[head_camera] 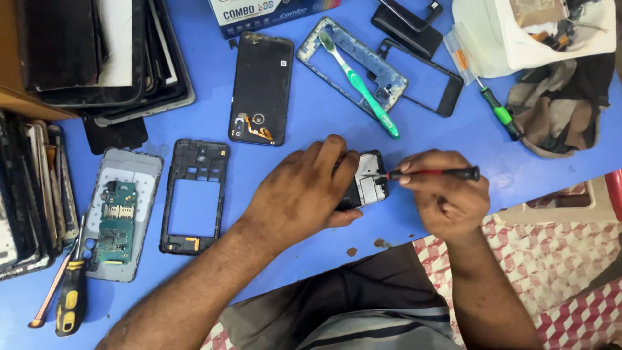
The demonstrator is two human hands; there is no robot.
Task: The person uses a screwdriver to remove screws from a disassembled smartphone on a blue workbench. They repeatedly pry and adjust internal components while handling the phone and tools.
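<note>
On your blue table a green toothbrush lies slantwise across a grey phone frame, with a black bezel just beside it. Further left you see a black phone back with an orange flex cable, an empty black mid-frame, and a silver housing carrying a green circuit board. A yellow-and-black screwdriver rests at the near left corner — a green-handled one lies far right, touching a crumpled cloth. Stacked screens fill the upper left.
</note>
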